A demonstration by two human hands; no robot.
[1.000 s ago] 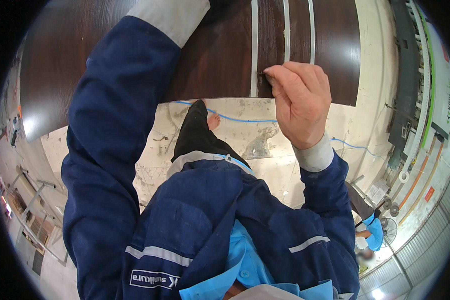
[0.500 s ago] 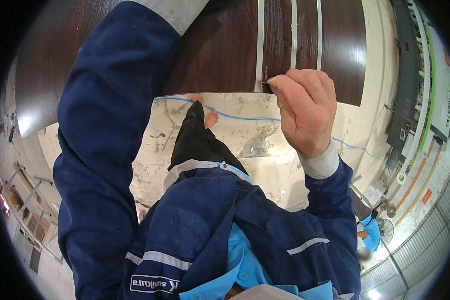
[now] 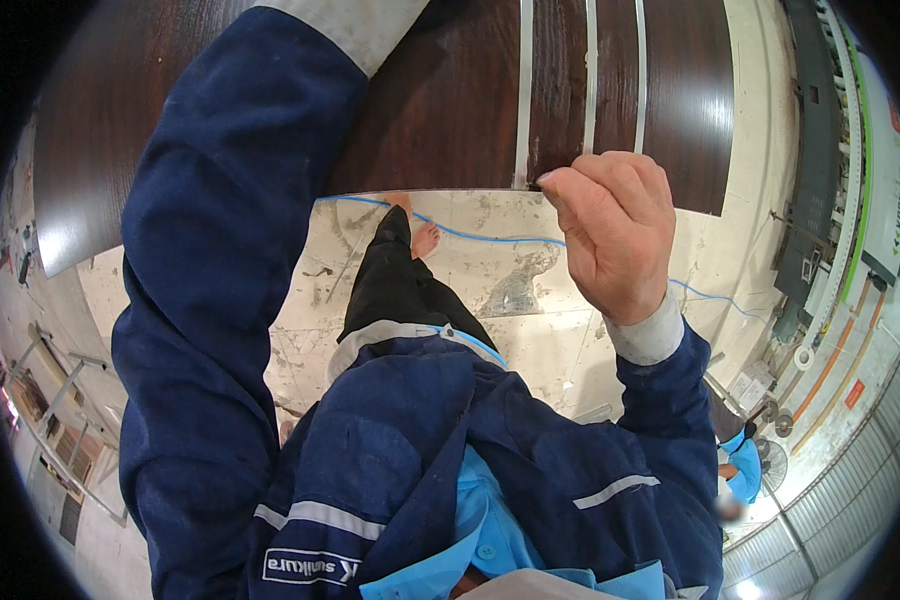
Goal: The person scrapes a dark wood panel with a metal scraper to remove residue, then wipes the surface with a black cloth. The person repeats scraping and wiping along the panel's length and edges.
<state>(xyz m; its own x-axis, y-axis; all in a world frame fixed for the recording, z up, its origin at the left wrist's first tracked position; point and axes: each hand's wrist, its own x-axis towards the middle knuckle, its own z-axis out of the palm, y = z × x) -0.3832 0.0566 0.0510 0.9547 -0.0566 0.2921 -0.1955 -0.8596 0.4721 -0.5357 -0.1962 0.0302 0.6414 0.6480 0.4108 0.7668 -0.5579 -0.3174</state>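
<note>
My right hand [image 3: 620, 230] is closed at the near edge of a dark brown wood-grain panel [image 3: 450, 110]. Its thumb and forefinger are pinched together, and whatever they hold is too small or hidden to make out. The fingertips are beside the lower end of a pale strip [image 3: 523, 100] that runs lengthwise over the brown surface. Two more pale strips, including a middle one [image 3: 591, 80], lie to its right, with narrow brown bands between them. My left arm [image 3: 240, 130] reaches forward over the panel, and my left hand is beyond the top of the picture.
Below the panel a blue hose [image 3: 490, 238] crosses the pale, stained floor [image 3: 530, 350]. A long grey and green machine [image 3: 850, 170] stands along the right side. Farther off at lower right are a person in light blue [image 3: 744, 470] and a fan [image 3: 773, 462]. Metal frames [image 3: 60, 410] stand at left.
My right hand has moved slightly toward me, from just over the panel to its near edge, still pinched. My left sleeve has shifted a little to the right.
</note>
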